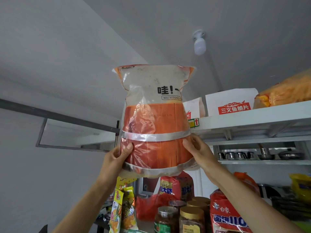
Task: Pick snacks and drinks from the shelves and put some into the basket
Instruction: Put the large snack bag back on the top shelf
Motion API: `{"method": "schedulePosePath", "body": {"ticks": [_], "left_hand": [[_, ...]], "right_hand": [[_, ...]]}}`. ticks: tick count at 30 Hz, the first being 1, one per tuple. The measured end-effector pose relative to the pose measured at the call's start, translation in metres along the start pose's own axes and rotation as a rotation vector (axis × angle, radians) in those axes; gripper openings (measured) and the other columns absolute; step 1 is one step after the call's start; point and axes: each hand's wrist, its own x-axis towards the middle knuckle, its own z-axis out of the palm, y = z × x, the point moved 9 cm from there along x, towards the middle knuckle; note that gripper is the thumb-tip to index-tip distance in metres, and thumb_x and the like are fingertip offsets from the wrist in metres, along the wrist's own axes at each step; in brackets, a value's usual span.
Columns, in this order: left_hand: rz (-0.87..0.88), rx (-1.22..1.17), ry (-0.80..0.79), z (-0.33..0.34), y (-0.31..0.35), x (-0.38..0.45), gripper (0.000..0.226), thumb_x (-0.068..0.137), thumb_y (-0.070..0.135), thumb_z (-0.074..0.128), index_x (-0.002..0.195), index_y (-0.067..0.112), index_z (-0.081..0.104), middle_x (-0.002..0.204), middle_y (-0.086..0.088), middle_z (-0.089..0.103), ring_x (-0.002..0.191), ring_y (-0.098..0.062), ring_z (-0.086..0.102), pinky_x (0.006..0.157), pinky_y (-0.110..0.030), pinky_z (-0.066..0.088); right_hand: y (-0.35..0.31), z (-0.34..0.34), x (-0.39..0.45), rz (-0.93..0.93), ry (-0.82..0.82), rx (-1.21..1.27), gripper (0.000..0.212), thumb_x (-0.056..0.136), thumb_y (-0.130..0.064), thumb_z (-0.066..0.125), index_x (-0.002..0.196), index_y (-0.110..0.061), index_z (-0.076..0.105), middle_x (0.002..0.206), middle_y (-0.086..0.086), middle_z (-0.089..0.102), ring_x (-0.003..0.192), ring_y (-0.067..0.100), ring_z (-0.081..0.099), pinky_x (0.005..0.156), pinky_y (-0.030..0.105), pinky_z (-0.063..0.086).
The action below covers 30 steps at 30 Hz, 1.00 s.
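Note:
A large orange and white snack bag (pixel 154 118) with black lettering is held up high in front of me, upright, near the top shelf. My left hand (pixel 117 157) grips its lower left side, thumb on the front. On the lower right side my right hand (pixel 198 152) presses against the bag with the fingers behind it. The bag's bottom hangs just above the goods on the lower shelf. No basket is in view.
The white top shelf (pixel 252 116) at the right carries white snack boxes (pixel 232 103) and an orange bag (pixel 286 91). Below stand lidded jars (pixel 190 217), a red noodle pack (pixel 225 216) and yellow snack packets (pixel 122 211). A ceiling lamp (pixel 199 42) hangs above.

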Motion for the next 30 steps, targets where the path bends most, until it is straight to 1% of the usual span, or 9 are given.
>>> {"method": "schedulePosePath", "body": {"ticks": [4,8,12,14,16,19,23,26,30], "left_hand": [[0.016,0.026,0.004,0.0,0.001,-0.001,0.096,0.044,0.079,0.077,0.111,0.012,0.066,0.099,-0.01,0.076,0.089,-0.031,0.074,0.082,-0.045,0.058],[0.008,0.036,-0.099,0.0,0.005,0.0,0.098,0.045,0.076,0.081,0.123,0.02,0.062,0.11,-0.004,0.074,0.099,-0.026,0.072,0.074,-0.031,0.059],[-0.051,-0.026,-0.251,0.007,0.007,0.004,0.106,0.045,0.062,0.089,0.134,0.022,0.049,0.123,-0.006,0.068,0.111,-0.028,0.067,0.082,-0.034,0.058],[-0.096,-0.102,-0.281,0.011,0.007,0.005,0.112,0.04,0.057,0.093,0.134,0.015,0.048,0.123,-0.014,0.068,0.11,-0.033,0.067,0.082,-0.035,0.059],[-0.106,-0.156,-0.237,0.009,0.009,0.008,0.114,0.038,0.052,0.096,0.133,0.008,0.049,0.119,-0.02,0.068,0.104,-0.036,0.069,0.078,-0.035,0.059],[-0.085,-0.246,-0.158,0.007,0.009,0.014,0.097,0.056,0.041,0.089,0.135,0.003,0.047,0.118,-0.025,0.066,0.097,-0.038,0.07,0.078,-0.04,0.06],[0.037,-0.302,-0.046,0.005,0.027,0.034,0.079,0.07,0.038,0.084,0.134,0.007,0.049,0.12,-0.022,0.067,0.099,-0.037,0.07,0.078,-0.043,0.06],[0.214,-0.231,0.121,0.002,0.05,0.052,0.076,0.071,0.039,0.083,0.134,0.014,0.048,0.12,-0.013,0.069,0.102,-0.028,0.071,0.077,-0.035,0.06],[0.371,-0.145,0.265,0.014,0.067,0.085,0.069,0.081,0.032,0.079,0.139,0.025,0.043,0.128,0.001,0.063,0.112,-0.015,0.066,0.088,-0.034,0.057]], "right_hand": [[0.007,0.0,0.0,0.015,0.02,0.05,0.098,0.033,-0.095,0.061,0.118,-0.048,0.051,0.122,-0.022,0.057,0.104,-0.003,0.056,0.074,0.018,0.049],[0.012,-0.003,0.003,0.023,0.047,0.08,0.092,0.029,-0.092,0.065,0.109,-0.048,0.055,0.116,-0.023,0.06,0.102,-0.002,0.058,0.074,0.021,0.051],[0.016,0.0,0.013,0.033,0.032,0.128,0.104,0.031,-0.089,0.07,0.123,-0.041,0.057,0.124,-0.012,0.064,0.114,0.016,0.061,0.097,0.047,0.052],[0.016,0.003,0.018,0.035,0.025,0.124,0.114,0.032,-0.09,0.069,0.13,-0.035,0.055,0.126,-0.009,0.064,0.117,0.021,0.061,0.099,0.051,0.05],[0.012,0.006,0.023,0.017,0.009,0.115,0.112,0.033,-0.092,0.066,0.129,-0.034,0.056,0.124,-0.009,0.066,0.114,0.019,0.063,0.095,0.047,0.054],[-0.01,0.007,0.038,-0.054,-0.006,0.067,0.096,0.044,-0.093,0.058,0.121,-0.036,0.058,0.117,-0.011,0.067,0.106,0.014,0.066,0.08,0.031,0.059],[-0.043,-0.008,0.071,-0.218,0.187,-0.127,0.065,0.084,-0.063,0.057,0.137,-0.026,0.049,0.129,-0.009,0.058,0.115,0.011,0.057,0.093,0.028,0.049],[-0.059,-0.016,0.085,-0.36,0.269,-0.279,0.056,0.09,-0.049,0.062,0.14,-0.031,0.044,0.14,-0.009,0.051,0.119,0.008,0.051,0.098,0.031,0.047],[-0.065,-0.011,0.099,-0.452,0.168,-0.443,0.049,0.096,-0.039,0.056,0.143,-0.039,0.04,0.146,-0.01,0.045,0.125,0.008,0.048,0.104,0.039,0.046]]}}
